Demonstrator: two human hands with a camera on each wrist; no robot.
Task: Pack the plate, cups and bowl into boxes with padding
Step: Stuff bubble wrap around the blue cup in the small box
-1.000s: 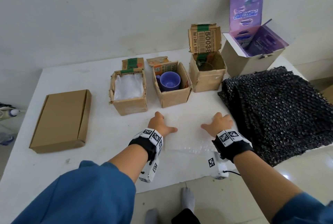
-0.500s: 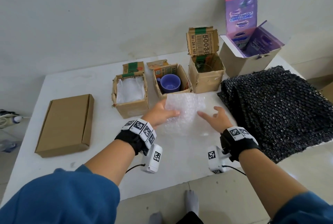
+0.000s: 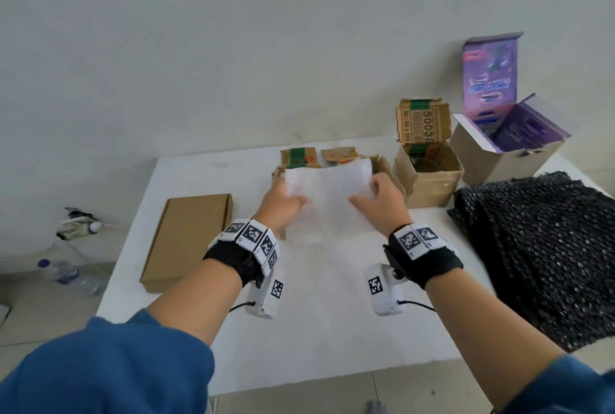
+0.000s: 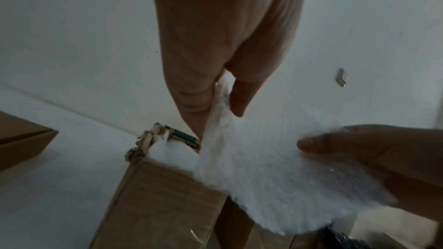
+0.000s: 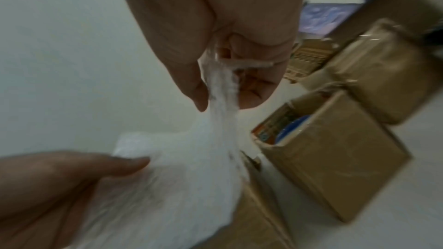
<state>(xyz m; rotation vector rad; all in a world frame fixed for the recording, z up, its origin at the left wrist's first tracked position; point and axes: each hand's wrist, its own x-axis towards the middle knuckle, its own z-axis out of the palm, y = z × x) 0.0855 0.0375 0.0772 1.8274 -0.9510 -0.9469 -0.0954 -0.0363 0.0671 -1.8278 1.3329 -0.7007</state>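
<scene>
A clear bubble-wrap sheet [image 3: 327,194] hangs in the air in front of the two small open cardboard boxes, held at both sides. My left hand [image 3: 283,205] pinches its left edge between thumb and fingers. My right hand [image 3: 377,197] pinches its right edge. The left wrist view shows the bubble-wrap sheet [image 4: 261,168] above the left box [image 4: 158,196], which has white padding inside. In the right wrist view the middle box [image 5: 328,156] shows a blue cup [image 5: 291,126] inside. The sheet hides both boxes in the head view. A third open box [image 3: 429,177] holds a clear glass item.
A flat closed cardboard box [image 3: 186,240] lies at the left of the white table [image 3: 332,330]. A stack of black bubble wrap [image 3: 539,254] covers the right side. A purple-lined open carton [image 3: 506,144] stands at the back right. Bottles lie on the floor at left.
Both hands have lifted the clear bubble-wrap sheet off the table and raised it upright in front of the boxes. The right hand has taken hold of its right edge.
</scene>
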